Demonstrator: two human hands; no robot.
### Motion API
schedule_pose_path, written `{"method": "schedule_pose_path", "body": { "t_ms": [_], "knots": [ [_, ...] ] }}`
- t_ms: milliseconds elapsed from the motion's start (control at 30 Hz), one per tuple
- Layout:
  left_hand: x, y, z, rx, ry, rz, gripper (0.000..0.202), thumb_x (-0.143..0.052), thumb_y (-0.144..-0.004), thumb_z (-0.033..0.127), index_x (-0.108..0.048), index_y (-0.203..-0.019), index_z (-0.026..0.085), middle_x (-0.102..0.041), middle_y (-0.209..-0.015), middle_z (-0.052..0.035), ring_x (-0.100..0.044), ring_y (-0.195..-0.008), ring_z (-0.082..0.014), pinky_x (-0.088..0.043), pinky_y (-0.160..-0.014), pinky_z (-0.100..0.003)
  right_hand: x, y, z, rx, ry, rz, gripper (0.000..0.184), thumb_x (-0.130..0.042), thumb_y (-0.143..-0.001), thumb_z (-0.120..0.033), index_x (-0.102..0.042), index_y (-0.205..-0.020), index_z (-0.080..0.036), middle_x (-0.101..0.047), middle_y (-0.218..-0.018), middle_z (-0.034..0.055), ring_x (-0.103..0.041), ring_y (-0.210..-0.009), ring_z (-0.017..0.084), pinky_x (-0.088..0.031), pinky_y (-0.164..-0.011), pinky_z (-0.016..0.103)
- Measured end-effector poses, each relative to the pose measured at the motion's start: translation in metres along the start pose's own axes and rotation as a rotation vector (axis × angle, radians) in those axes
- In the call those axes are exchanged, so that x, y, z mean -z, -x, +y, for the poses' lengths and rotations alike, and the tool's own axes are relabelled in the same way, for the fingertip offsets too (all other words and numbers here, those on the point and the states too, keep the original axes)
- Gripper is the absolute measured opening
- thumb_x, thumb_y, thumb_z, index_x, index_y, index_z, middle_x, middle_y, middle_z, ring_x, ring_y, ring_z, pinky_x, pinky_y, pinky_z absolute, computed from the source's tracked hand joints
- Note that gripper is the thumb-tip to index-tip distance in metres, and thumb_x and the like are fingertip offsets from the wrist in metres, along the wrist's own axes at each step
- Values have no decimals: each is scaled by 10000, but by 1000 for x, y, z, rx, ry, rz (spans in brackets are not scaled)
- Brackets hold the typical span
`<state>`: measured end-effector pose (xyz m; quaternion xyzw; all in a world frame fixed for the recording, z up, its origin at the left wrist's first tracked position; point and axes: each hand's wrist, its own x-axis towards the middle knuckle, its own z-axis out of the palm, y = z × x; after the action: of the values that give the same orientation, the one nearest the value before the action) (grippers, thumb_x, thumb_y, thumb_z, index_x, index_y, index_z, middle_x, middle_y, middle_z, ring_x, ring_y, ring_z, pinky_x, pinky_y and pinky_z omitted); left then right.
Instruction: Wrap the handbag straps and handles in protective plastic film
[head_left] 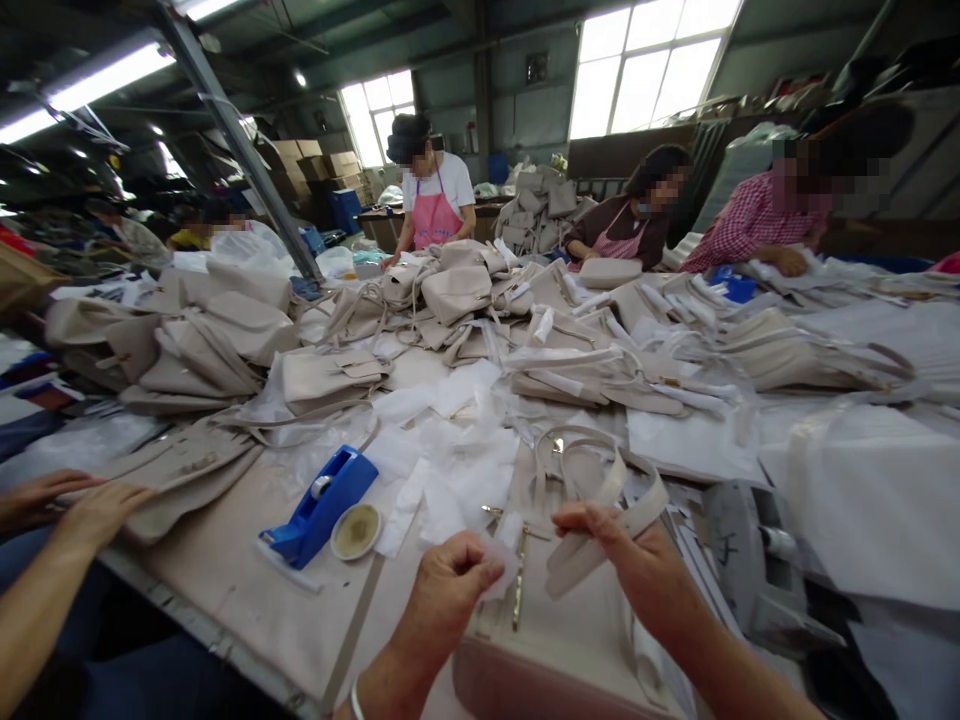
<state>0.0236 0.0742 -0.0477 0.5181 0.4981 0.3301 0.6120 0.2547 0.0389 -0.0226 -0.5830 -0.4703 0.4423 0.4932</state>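
A beige handbag (555, 660) lies in front of me, with a gold zipper (519, 585) running along it. My left hand (450, 590) is closed in a pinch on a small piece of thin white paper (501, 568) at the left of the zipper. Fingers of my right hand (626, 560) are closed round a light beige strap (645, 508), whose loop rises above the bag. A second, thinner strap loop (577, 440) stands behind it. Part of the bag's right side is hidden by my right forearm.
To the left are a blue tape dispenser (322, 505), a small round dish (356, 530) and a co-worker's hands (97, 510) on another bag. A grey tape dispenser (765, 560) stands at right. Piled beige bags (457, 285) and crumpled white paper (457, 450) lie beyond; several people work around.
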Motion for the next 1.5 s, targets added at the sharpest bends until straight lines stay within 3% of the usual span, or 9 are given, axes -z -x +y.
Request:
{"method": "schedule_pose_path", "body": {
  "t_ms": [167, 333, 533, 867, 1000, 1100, 1200, 1367, 1500],
  "knots": [
    [-8, 0, 10, 8, -38, -46, 251, -719, -698, 217, -502, -583, 162, -468, -606, 43, -420, -608, -99, -331, -595, -228, 4, -9, -21, 178, -112, 20, 468, -429, -958, -525, -782, -906, -222, -742, -1017, 83, -649, -1023, 254, -476, -953, 382],
    [-12, 2, 12, 6, -3, -86, 240, -719, -689, 213, -514, -577, 160, -477, -617, 37, -427, -608, -101, -333, -593, -235, -12, -16, -33, 271, -98, 25, 460, -430, -963, -509, -782, -902, -220, -746, -993, 85, -668, -987, 245, -521, -887, 367],
    [-11, 5, 14, 13, -17, -121, 238, -736, -693, 262, -550, -593, 151, -502, -625, 26, -445, -619, -111, -334, -599, -243, -20, -22, -29, 299, -51, 41, 475, -423, -960, -520, -780, -902, -212, -756, -968, 85, -680, -954, 242, -554, -831, 363],
    [-10, 3, 13, 60, -38, -116, 231, -723, -711, 281, -564, -611, 147, -483, -615, 33, -433, -620, -112, -321, -603, -244, -14, -25, -25, 252, -4, 8, 554, -347, -967, -561, -780, -954, -216, -744, -1049, 96, -664, -1017, 263, -529, -926, 422],
    [-10, 1, 13, 43, -9, -127, 191, -711, -739, 281, -617, -654, 139, -536, -684, 13, -471, -677, -126, -348, -644, -248, -23, -21, -9, 270, 53, -44, 531, -303, -993, -513, -752, -1063, -239, -698, -1177, 88, -616, -1127, 260, -474, -1014, 449],
    [-15, 2, 18, 25, 33, -172, 208, -715, -757, 320, -649, -681, 138, -550, -682, 9, -474, -674, -128, -359, -647, -249, -37, -10, 9, 309, 152, -127, 505, -286, -1003, -478, -681, -1210, -243, -618, -1317, 92, -518, -1265, 278, -380, -1102, 503],
    [-20, 4, 23, 8, 16, -209, 326, -694, -790, 424, -636, -638, 141, -515, -598, 20, -431, -593, -111, -338, -589, -244, -46, -1, 17, 331, 312, -331, 529, -323, -989, -488, -547, -1374, -203, -495, -1456, 119, -346, -1403, 319, -260, -1158, 567],
    [-15, 8, 16, 48, 15, -204, 370, -710, -773, 481, -650, -675, 130, -536, -604, 12, -426, -566, -101, -319, -545, -227, -25, -5, 15, 207, 370, -561, 695, -491, -924, -530, -324, -1506, -189, -238, -1594, 128, -216, -1462, 330, -201, -1181, 544],
    [-6, 8, 4, 121, 199, -158, 352, -683, -805, 471, -653, -782, 121, -549, -617, 7, -412, -544, -88, -291, -513, -206, -10, -8, 12, 99, 216, -417, 569, -579, -877, -519, -558, -1364, -226, -523, -1433, 123, -459, -1333, 317, -315, -1136, 497]
  ]
}}
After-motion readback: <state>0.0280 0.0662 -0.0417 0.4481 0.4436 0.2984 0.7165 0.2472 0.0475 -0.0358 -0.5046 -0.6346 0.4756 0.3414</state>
